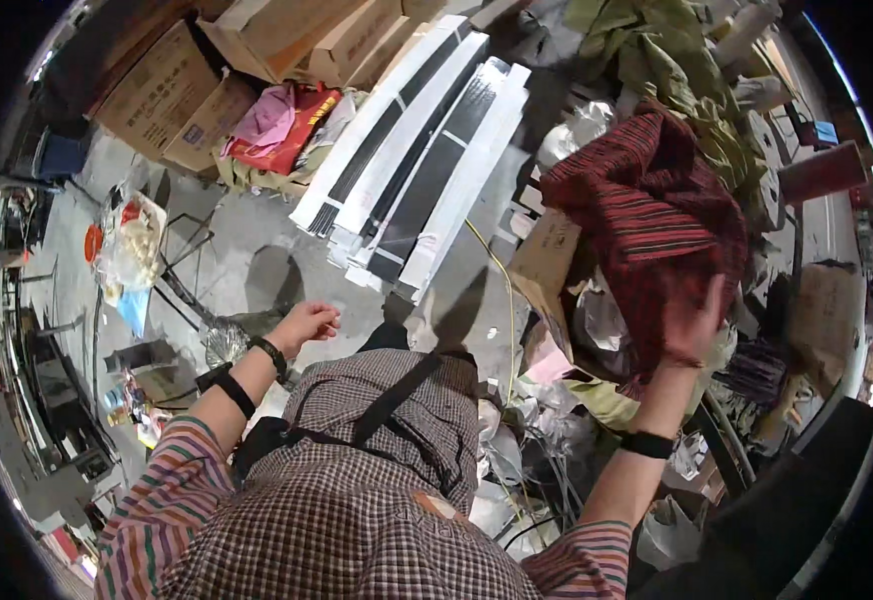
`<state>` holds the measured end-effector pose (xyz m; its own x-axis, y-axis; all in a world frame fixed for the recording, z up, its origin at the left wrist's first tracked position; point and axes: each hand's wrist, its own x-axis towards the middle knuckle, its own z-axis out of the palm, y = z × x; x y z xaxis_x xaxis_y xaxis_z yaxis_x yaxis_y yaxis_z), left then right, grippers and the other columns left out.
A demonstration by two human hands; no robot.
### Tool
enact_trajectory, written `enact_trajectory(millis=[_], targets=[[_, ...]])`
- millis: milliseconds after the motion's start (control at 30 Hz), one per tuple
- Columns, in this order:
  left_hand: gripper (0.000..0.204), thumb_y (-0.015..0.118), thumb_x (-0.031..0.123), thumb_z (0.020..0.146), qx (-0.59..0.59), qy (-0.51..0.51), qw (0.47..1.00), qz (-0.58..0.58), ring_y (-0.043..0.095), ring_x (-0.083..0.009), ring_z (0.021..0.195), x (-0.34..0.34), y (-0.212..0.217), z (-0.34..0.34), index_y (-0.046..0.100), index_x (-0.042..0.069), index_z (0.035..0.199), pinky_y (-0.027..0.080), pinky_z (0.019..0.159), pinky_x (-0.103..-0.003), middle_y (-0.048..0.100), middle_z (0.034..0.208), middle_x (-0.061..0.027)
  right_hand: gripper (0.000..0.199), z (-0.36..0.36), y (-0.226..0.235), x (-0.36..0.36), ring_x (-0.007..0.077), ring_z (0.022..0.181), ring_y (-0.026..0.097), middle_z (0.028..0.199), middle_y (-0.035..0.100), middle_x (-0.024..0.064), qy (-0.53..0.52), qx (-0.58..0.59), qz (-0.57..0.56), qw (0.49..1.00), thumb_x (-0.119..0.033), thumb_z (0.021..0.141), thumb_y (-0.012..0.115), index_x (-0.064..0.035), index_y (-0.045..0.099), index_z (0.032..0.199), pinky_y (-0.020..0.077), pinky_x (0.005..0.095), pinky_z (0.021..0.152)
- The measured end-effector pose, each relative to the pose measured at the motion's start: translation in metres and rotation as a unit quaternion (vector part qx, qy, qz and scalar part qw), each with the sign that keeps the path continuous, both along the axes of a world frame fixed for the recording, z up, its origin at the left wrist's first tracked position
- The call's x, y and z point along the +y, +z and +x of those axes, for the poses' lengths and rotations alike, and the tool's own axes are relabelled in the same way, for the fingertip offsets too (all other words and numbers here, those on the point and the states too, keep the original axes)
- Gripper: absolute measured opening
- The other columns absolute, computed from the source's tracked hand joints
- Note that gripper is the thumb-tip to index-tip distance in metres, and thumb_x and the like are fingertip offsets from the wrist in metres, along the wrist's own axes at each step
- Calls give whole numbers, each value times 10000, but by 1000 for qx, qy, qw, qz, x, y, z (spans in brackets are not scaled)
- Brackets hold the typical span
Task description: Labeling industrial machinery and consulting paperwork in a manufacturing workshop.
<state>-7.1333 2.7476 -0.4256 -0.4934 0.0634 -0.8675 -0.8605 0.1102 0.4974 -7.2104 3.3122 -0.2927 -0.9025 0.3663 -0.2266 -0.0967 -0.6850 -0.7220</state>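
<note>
A dark red cloth with black and pale stripes (657, 220) lies bunched over the pile on the right, its folds draping toward me. My right hand (695, 325) is over the cloth's near right part, smeared by motion, so whether its fingers grip the fabric is unclear. The cloth itself looks sharper than the hand. My left hand (309, 322) hangs above the floor in front of my left side, fingers loosely curled in, with nothing visible in them. Nearest to it are my checked apron (357, 400) and a clear crumpled plastic bag (225, 343).
Long white-and-black flat packs (427, 170) lie ahead on the grey floor. Cardboard boxes (162, 95) stand at the far left, near a red-and-pink bundle (282, 130). Olive fabric (657, 50) is heaped at the far right. A yellow cord (502, 270) crosses the floor.
</note>
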Motion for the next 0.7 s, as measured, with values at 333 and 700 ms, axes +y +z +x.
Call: enact_trajectory(millis=[333,700], targets=[[268,607,190,894,212,-301,929,35,591,-112,800,260,55,-133,586,1,1082,483,749,-258,622,880,-33,528,7,-46,152,316,1340,326,1459,322,170,-147,9,46,988,-230,959,484,-39,307,1419,288,429,1108],[464,704,227,802,348,-152,917,-120,577,-227,867,482,47,-196,477,-41,1105,483,741,-337,560,960,-152,817,17,-157,35,366,1381,233,1485,226,251,291,-206,498,790,-163,842,624,43,121,1453,199,384,1130]])
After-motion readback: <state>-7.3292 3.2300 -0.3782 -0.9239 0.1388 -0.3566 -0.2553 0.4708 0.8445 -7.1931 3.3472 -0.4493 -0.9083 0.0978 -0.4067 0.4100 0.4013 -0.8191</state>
